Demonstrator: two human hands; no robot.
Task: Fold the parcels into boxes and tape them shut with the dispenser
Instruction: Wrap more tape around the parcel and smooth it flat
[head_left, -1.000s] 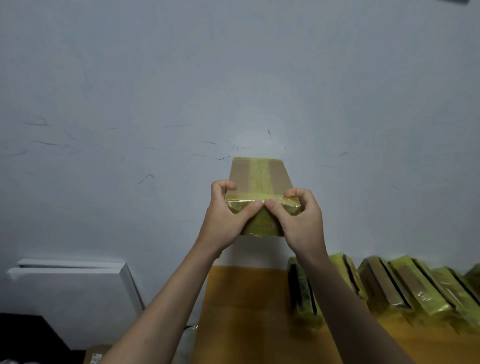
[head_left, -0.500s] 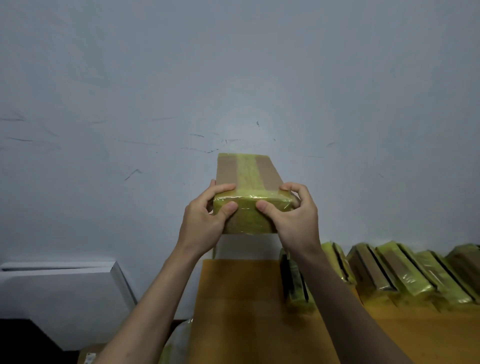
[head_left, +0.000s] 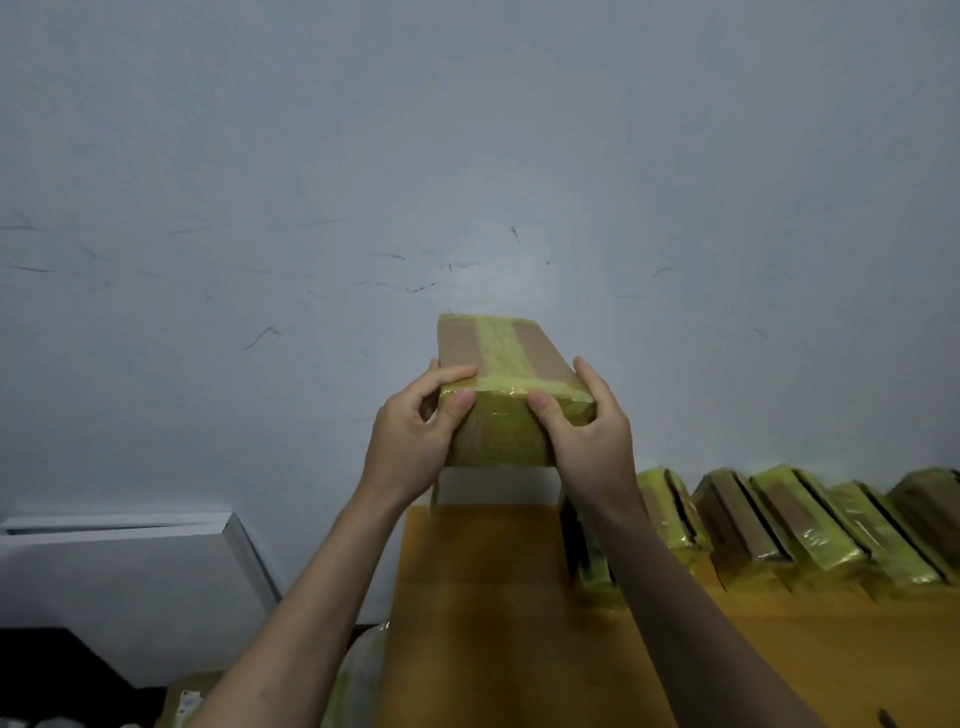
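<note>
At the far left a white panel (head_left: 119, 566) leans against the grey wall (head_left: 467, 156), with a dark area below it. Beside its lower edge, near the bottom of the view, lies a brown carton corner (head_left: 182, 699) with a small label; what it is cannot be told.

One box (head_left: 506, 384) is held up in the air before the wall, above the near left end of the orange table (head_left: 483, 623). It is brown cardboard with a yellow tape strip along its top and yellow tape wrapped over its near end. The left hand (head_left: 415, 441) grasps the box's left near corner: the thumb presses on the taped end face and the forefinger curls over the top edge. The right hand (head_left: 587, 441) grasps the right near corner likewise, thumb on the end face, fingers wrapped round the right side. The box sits between the two hands, its far end pointing away towards the wall.

To the right, a row of taped boxes (head_left: 779, 525) stands on the table along the wall, tilted and leaning on each other. About six can be counted, the leftmost partly hidden behind the right forearm and the rightmost cut by the frame edge.
</note>
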